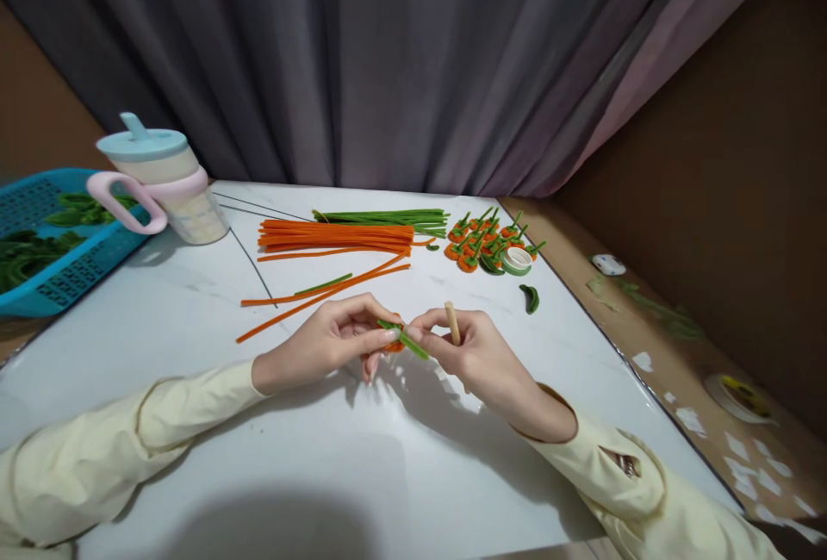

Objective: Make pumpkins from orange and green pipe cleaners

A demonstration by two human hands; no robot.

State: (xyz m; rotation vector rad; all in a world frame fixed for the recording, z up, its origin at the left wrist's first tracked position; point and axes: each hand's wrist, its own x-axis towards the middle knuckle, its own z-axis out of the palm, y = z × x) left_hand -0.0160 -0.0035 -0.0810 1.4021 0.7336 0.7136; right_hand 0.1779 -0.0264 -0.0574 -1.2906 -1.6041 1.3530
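Observation:
Over the middle of the table, my left hand [342,333] pinches a small orange pipe-cleaner coil [394,346], mostly hidden by the fingers. A short green pipe cleaner [414,345] lies across the coil. My right hand [475,349] has its thumb and forefinger closed at this green piece, touching it close to the left fingertips. Through the right hand's curled fingers passes a light wooden stick [452,323], its upper end sticking out. Beyond the hands lie loose orange pipe cleaners [323,300] and a short green length [323,284].
Farther back are an orange pipe-cleaner bundle [336,236], a green bundle [388,217], several pumpkin-like pieces [469,263], a tape roll [517,261] and a curved green piece [530,298]. At left stand a lidded cup [187,211] and a blue basket [96,271]. Paper scraps [690,420] lie right.

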